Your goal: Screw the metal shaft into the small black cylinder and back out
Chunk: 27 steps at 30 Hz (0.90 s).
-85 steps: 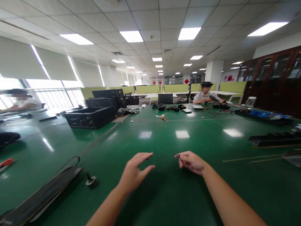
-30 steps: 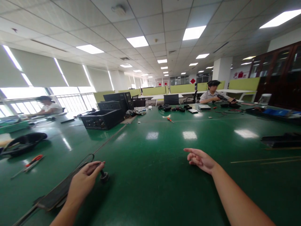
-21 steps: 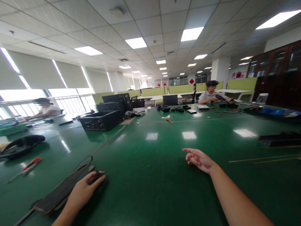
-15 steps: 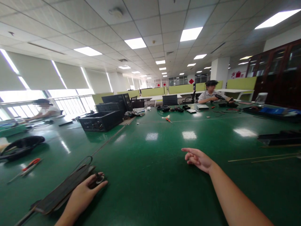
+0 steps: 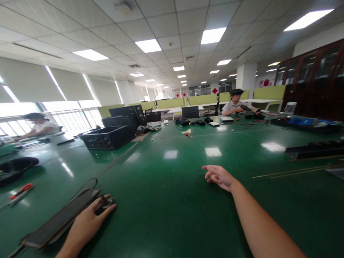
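My left hand (image 5: 85, 217) is at the lower left, its thumb and fingers around a small dark round part with a pale ring (image 5: 106, 203). What kind of part it is, I cannot make out. Just left of that hand lies a long, flat dark panel (image 5: 60, 219), with a thin cable looping at its far end. My right hand (image 5: 219, 177) is over the green table (image 5: 161, 186), holding nothing. Its index finger points left while the other fingers bend loosely apart.
An orange-handled tool (image 5: 20, 191) and a black tray (image 5: 18, 168) lie at left. Black computer cases (image 5: 107, 138) stand farther back. A red screwdriver (image 5: 188, 135) lies mid-table. Thin rods (image 5: 290, 172) and a black holder (image 5: 311, 149) are at right. Two other people (image 5: 236, 104) sit at the table's far sides.
My view has turned slightly to the right, so everything sits farther left in the picture. Both hands keep the same pose, the left with the small round part.
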{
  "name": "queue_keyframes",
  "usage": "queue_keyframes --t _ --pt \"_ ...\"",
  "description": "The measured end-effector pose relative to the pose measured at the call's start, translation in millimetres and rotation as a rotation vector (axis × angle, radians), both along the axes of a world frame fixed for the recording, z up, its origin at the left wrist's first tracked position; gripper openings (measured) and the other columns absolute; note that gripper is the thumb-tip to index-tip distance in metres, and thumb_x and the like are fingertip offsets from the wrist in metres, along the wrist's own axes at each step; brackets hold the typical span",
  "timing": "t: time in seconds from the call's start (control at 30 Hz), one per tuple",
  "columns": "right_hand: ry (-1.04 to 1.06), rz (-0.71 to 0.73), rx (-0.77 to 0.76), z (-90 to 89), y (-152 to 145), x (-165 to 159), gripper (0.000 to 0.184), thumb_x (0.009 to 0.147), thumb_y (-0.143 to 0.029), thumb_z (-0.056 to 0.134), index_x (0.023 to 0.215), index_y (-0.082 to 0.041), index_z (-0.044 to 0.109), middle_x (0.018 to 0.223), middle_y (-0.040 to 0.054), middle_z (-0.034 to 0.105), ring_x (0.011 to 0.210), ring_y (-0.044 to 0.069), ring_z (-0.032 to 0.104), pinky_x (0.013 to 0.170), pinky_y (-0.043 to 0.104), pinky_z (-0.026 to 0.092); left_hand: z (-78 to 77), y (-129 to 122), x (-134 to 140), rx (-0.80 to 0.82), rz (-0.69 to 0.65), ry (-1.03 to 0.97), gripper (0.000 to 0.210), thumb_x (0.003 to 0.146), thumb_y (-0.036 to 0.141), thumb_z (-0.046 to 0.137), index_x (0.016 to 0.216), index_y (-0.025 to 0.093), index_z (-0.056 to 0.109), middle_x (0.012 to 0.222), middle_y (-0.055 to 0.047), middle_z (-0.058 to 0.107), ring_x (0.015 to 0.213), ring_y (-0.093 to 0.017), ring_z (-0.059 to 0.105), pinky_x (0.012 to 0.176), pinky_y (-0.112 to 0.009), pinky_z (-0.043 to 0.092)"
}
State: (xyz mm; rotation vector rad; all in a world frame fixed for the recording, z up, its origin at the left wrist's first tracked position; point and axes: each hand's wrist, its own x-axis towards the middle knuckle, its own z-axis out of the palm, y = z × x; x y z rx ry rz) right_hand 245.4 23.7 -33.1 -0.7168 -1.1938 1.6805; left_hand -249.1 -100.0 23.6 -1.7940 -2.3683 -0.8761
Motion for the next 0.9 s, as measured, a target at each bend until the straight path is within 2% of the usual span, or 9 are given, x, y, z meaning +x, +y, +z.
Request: queue_keyframes --t 0.17,0.43,0.57,0.63,0.7,0.77,0.83,0.9 --pt "-0.014 -0.009 0.011 1.6 -0.3 -3.1 0.037 0.083 -0.042 0.065 0.107 -0.013 0.065 0.072 0.0015 0.069 0.036 0.001 0.026 0.062 0.026 0.047 0.8 -0.3 1.0 -0.087 0.022 0.076 0.056 0.072 0.056 0.061 0.114 0.019 0.065 0.113 -0.013 0.071 0.104 -0.037 0.066 0.094 -0.048 0.05" --pt "0.008 -0.034 0.007 2.4 -0.3 -2.1 0.036 0.082 -0.042 0.066 0.107 -0.015 0.066 0.073 0.0005 0.068 0.037 0.001 0.026 0.062 0.026 0.047 0.7 -1.3 3.1 -0.069 0.029 0.093 0.051 0.07 0.058 0.06 0.105 0.022 0.069 0.107 -0.012 0.073 0.098 -0.039 0.068 0.087 -0.049 0.054" --pt "0.014 -0.024 0.012 1.9 1.0 -0.9 0.035 0.083 -0.041 0.065 0.107 -0.016 0.066 0.074 0.0003 0.068 0.037 0.001 0.026 0.061 0.026 0.047 -0.1 7.1 -1.9 -0.047 -0.032 0.033 0.045 0.075 0.055 0.056 0.103 0.022 0.068 0.103 -0.014 0.074 0.093 -0.037 0.07 0.084 -0.045 0.055" --pt "0.009 -0.016 0.014 2.8 1.1 -1.1 0.035 0.082 -0.041 0.065 0.107 -0.016 0.066 0.074 0.0003 0.068 0.037 0.001 0.025 0.061 0.026 0.047 4.0 17.1 4.5 -0.023 -0.071 -0.02 0.045 0.076 0.052 0.054 0.107 0.021 0.066 0.1 -0.013 0.075 0.091 -0.034 0.071 0.083 -0.043 0.055" --pt "-0.02 -0.027 0.029 4.4 1.1 -3.4 0.037 0.082 -0.043 0.065 0.107 -0.016 0.066 0.075 0.0003 0.068 0.038 0.001 0.025 0.06 0.026 0.047 10.6 30.6 22.7 -0.006 -0.131 -0.055 0.05 0.074 0.051 0.056 0.113 0.02 0.063 0.099 -0.012 0.075 0.092 -0.032 0.071 0.083 -0.041 0.055" --pt "-0.092 -0.073 0.071 5.7 1.3 -9.0 0.04 0.081 -0.044 0.065 0.108 -0.015 0.065 0.074 0.0007 0.068 0.038 0.001 0.028 0.058 0.026 0.045 17.2 46.1 52.4 -0.004 -0.223 -0.062 0.056 0.072 0.052 0.059 0.116 0.018 0.062 0.1 -0.011 0.075 0.09 -0.03 0.071 0.083 -0.04 0.055" --pt "-0.206 -0.146 0.149 5.8 1.8 -17.8 0.043 0.078 -0.044 0.069 0.109 -0.015 0.064 0.075 0.0016 0.067 0.042 0.003 0.036 0.056 0.026 0.043 21.1 61.6 89.7 0.001 -0.323 -0.065 0.058 0.072 0.052 0.062 0.118 0.017 0.061 0.099 -0.01 0.074 0.084 -0.027 0.071 0.081 -0.038 0.055" --pt "-0.291 -0.205 0.254 5.0 2.0 -27.7 0.054 0.069 -0.039 0.077 0.115 -0.016 0.061 0.081 0.0022 0.065 0.054 0.008 0.049 0.059 0.026 0.044 21.1 74.8 129.2 0.023 -0.415 -0.08 0.055 0.074 0.05 0.064 0.118 0.018 0.06 0.097 -0.008 0.074 0.081 -0.025 0.07 0.08 -0.036 0.055"
